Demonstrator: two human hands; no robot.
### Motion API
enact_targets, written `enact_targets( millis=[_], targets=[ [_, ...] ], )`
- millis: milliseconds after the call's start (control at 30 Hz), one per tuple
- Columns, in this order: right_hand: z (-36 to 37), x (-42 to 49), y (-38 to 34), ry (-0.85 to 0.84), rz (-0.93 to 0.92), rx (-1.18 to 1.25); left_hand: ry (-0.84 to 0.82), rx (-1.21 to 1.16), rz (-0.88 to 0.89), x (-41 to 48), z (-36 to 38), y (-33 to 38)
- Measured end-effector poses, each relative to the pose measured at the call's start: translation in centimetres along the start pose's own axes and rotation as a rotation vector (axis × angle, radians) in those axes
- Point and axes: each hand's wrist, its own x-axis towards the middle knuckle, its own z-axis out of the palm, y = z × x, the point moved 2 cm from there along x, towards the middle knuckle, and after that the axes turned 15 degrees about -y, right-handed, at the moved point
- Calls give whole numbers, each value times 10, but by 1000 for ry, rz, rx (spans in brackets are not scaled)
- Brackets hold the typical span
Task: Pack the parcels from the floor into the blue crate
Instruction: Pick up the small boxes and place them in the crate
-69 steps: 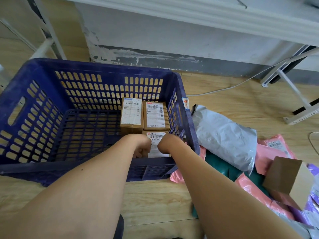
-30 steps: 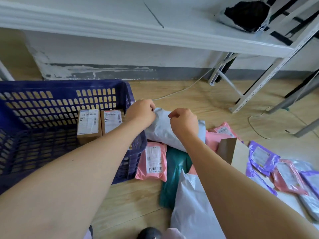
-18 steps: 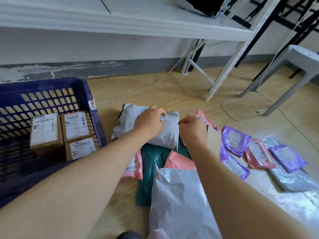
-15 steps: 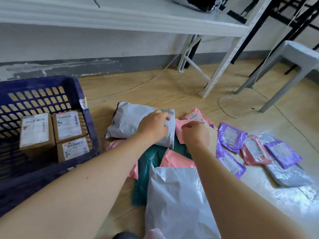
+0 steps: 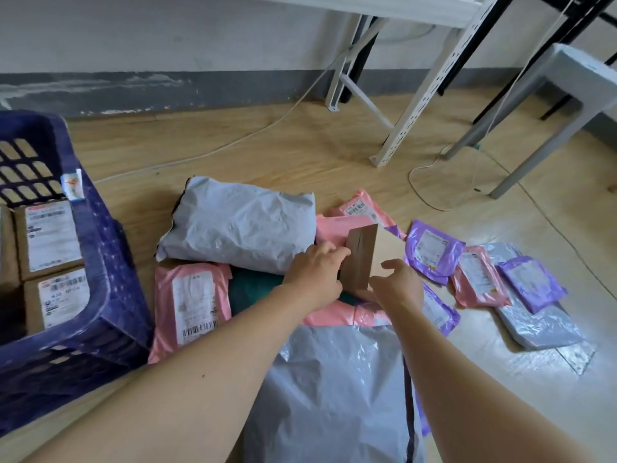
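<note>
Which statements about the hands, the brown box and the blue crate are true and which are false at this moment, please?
1. The left hand and the right hand both hold the brown cardboard box. True.
2. The blue crate is empty. False: labelled boxes lie in it.
3. The brown cardboard box is inside the blue crate. False: it is outside it, beside a pink mailer.
4. A grey mailer lies between the blue crate and the brown cardboard box. True.
5. The purple mailers lie to the right of the brown cardboard box. True.
</note>
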Motion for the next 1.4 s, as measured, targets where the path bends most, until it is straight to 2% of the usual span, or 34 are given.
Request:
enact_targets(
  millis=[233, 333, 433, 600, 1033, 1233, 1400],
  targets=[
    [16, 44, 27, -138, 94, -29, -101, 7, 2, 26, 17, -10],
    [25, 55, 36, -204, 139, 62, -121, -55, -24, 30, 22, -23],
    [31, 60, 39, -189, 149, 185, -132, -80, -53, 30, 24, -34],
    [40, 51, 27, -111, 156, 202, -120, -87, -92, 26, 19, -41],
    [21, -12, -14, -175, 28, 426, -37, -227, -247, -33, -22, -33],
    [9, -57, -51, -327, -72, 575, 51, -323, -326, -81, -56, -23],
    [7, -96, -83, -431, -156, 600, 100, -294, -426, -127, -79, -23]
  ],
)
